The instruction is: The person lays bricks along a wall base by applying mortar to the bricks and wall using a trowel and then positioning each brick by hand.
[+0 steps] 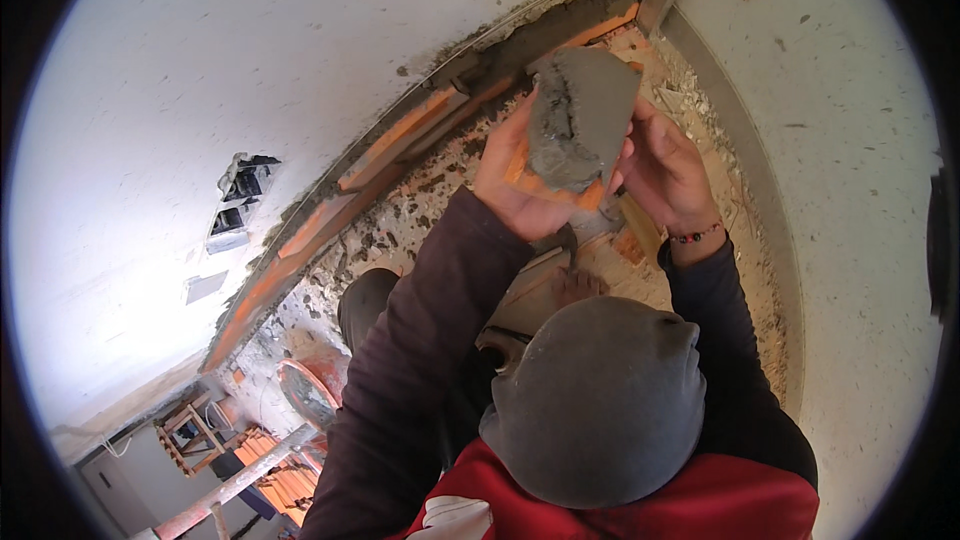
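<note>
Both hands clamp an orange tile [592, 196] bearing a thick bed of grey mortar [608, 105] — the left hand [508, 182] along its left and lower edge, the right hand [672, 168] at its right edge. The tile is held above the rubble-strewn floor [420, 202], near the foot of the white wall [290, 50], where a row of orange pieces [405, 130] runs. Lower left: a round bucket [310, 392] and stacked orange pieces [287, 485].

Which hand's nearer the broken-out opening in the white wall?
Left. The left hand is at the left side of the mortar-covered brick, toward the opening; the right hand is at the right side, farther away.
</note>
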Demonstrator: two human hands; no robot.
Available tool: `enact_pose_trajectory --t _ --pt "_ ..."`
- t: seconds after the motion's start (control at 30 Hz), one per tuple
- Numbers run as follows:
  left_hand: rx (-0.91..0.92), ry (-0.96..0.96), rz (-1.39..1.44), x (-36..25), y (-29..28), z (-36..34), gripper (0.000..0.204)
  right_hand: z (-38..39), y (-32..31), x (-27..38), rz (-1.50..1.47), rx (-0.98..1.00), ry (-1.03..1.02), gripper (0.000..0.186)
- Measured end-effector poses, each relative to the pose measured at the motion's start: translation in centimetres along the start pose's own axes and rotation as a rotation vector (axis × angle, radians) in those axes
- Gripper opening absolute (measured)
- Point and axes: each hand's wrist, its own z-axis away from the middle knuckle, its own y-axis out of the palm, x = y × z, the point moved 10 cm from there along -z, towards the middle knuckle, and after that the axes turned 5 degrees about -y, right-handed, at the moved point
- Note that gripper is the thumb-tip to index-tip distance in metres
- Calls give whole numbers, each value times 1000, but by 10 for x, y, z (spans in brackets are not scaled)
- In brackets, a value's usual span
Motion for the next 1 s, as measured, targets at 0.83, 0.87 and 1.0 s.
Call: enact_pose_trajectory --t 0.83,0.87,1.0 --pt "-191 443 -182 -40 -56 -39 54 -47 -88 -4 -169 -143 -209 50" --pt "-188 479 -188 -43 -66 -44 51 -52 -98 -2 -140 -163 -224 48" --pt "-191 607 -434 -60 -75 -63 45 -70 -125 6 -73 -248 -263 41"
